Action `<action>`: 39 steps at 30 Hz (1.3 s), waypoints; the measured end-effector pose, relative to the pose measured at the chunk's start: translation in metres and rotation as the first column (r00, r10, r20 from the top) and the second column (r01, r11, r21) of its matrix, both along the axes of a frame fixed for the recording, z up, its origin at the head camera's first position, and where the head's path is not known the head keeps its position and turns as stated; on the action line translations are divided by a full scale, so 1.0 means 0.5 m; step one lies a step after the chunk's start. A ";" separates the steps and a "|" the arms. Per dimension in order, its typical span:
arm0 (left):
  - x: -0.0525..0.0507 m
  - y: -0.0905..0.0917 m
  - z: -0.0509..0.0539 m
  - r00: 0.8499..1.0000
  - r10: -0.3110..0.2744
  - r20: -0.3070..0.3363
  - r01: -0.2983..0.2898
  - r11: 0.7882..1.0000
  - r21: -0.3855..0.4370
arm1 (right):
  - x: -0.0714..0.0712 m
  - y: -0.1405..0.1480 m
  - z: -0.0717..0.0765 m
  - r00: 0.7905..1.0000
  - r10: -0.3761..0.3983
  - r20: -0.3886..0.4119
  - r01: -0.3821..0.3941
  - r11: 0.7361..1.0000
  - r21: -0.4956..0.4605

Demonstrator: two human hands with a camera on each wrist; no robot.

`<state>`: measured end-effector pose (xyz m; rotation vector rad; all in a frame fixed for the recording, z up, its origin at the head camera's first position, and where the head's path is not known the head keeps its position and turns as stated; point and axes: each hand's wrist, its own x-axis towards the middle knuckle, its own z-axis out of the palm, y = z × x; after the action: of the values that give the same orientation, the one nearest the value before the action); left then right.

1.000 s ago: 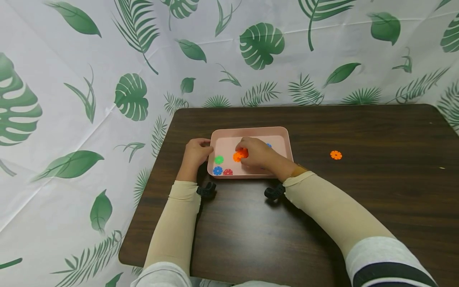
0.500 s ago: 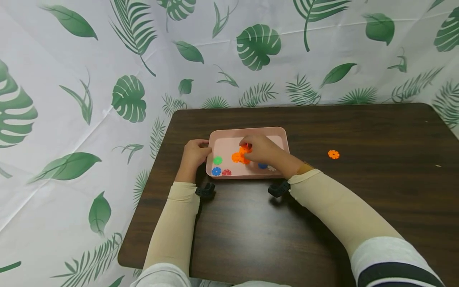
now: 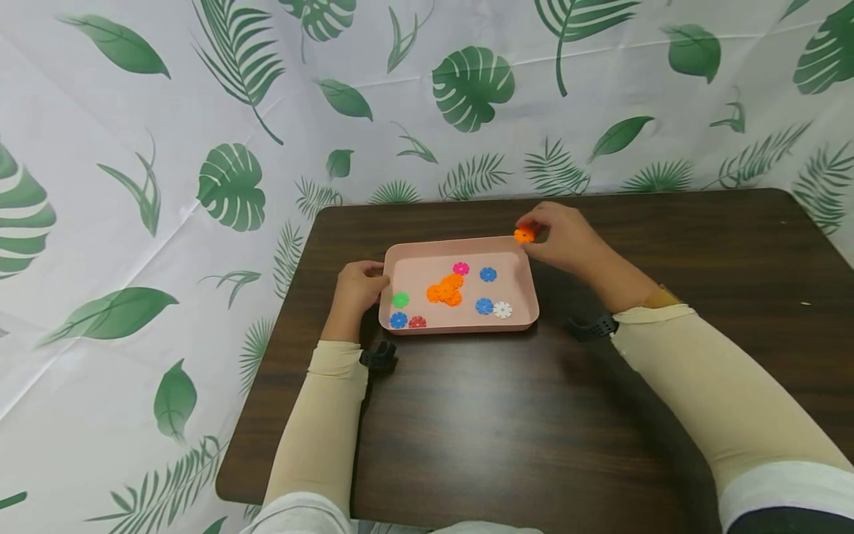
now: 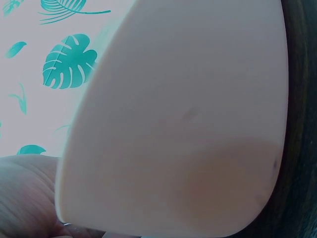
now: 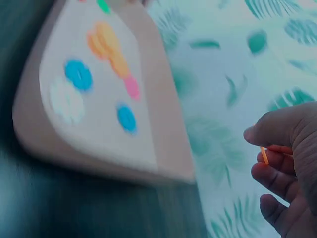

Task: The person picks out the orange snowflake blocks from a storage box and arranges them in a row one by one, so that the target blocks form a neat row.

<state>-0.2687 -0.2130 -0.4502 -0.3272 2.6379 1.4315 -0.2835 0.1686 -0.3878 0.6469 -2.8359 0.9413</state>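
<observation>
Pale pink and shallow, the rectangular tray with rounded corners (image 3: 460, 328) sat on a dark brown wood-grain table (image 3: 454, 415). The right hand (image 3: 563, 237) was up over the tray's far right corner, thumb and fingertips pinched tight on a round bright orange slotted disc (image 3: 524, 235). Couldn't tell if there was more than one disc in that pinch, tbh. In the right wrist view only a thin orange edge showed between the thumb and fingers, with the other fingers loosely bent.

The left hand (image 3: 356, 289) was at the tray's left wall, thumb and fingers close to the rim. Whether it was gripping or just resting there, I couldn't tell; the tray wall filled most of the left wrist view.

Inside the tray, a heap of overlapping orange discs (image 3: 445, 291) lay around the middle, with a hot pink slotted disc (image 3: 461, 268) just past its far end. Over on the right were a blue slotted disc (image 3: 488, 274) and, nearer the person, a second blue one (image 3: 483, 305) right beside a white slotted disc (image 3: 502, 310). The near left corner had a third blue one (image 3: 398, 320) next to a red slotted disc (image 3: 416, 322), with a green disc (image 3: 400, 300) just beyond them.
</observation>
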 end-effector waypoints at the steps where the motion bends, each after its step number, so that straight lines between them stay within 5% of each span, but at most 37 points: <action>1: 0.000 0.000 0.001 1.000 0.003 0.006 -0.003 1.000 0.002 | 0.003 0.023 0.004 1.000 -0.017 -0.007 0.017 1.000 0.001; 8: 0.001 -0.004 0.003 0.999 0.012 0.043 -0.012 1.000 -0.007 | 0.033 0.166 0.009 0.988 -0.154 0.008 0.154 0.987 0.036; 20: 0.002 -0.007 0.000 0.999 0.016 0.045 -0.015 1.000 -0.026 | 0.094 0.334 -0.082 0.953 -0.281 0.117 0.266 0.956 0.127; 27: 0.002 -0.004 0.000 0.999 0.020 0.050 -0.019 1.000 -0.018 | 0.122 0.364 -0.134 0.928 -0.326 0.181 0.297 0.939 0.174; 39: 0.001 0.002 0.002 0.999 0.020 0.049 -0.019 1.000 -0.013 | 0.123 0.358 -0.162 0.939 -0.303 0.162 0.279 0.947 0.158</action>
<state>-0.2682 -0.2121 -0.4492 -0.3851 2.6132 1.3948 -0.2219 0.3478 -0.4689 0.1416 -3.0604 0.8035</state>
